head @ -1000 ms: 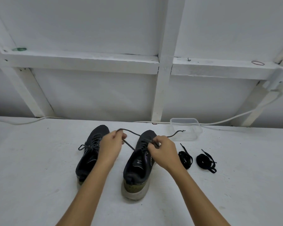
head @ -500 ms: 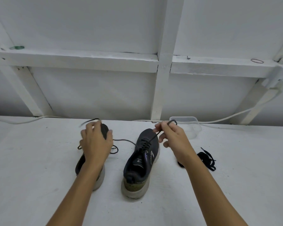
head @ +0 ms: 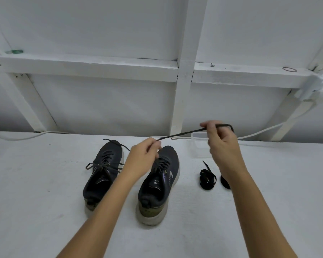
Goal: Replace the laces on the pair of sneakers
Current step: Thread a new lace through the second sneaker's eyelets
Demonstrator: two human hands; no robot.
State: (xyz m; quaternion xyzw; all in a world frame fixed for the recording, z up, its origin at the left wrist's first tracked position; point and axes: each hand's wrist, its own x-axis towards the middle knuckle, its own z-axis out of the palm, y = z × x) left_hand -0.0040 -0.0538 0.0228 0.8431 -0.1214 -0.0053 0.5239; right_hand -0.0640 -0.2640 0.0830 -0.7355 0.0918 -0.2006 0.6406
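Both grips, left hand (head: 145, 158) and right hand (head: 220, 144), pinch one lace (head: 183, 133); its lower end seems hidden.

Two dark sneakers (head: 131, 175) side by side, toes away, old lace (head: 183, 134) stretched taut above, two coiled black laces (head: 208, 178) right

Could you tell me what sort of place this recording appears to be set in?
Probably a plain workshop or utility room: a white-covered bench set against a white-painted timber-framed wall, with a white cable running along its back edge.

Both hands (head: 142, 161) (head: 223, 146) pinch one lace (head: 183, 134) (dark) above sneakers (head: 157, 183).
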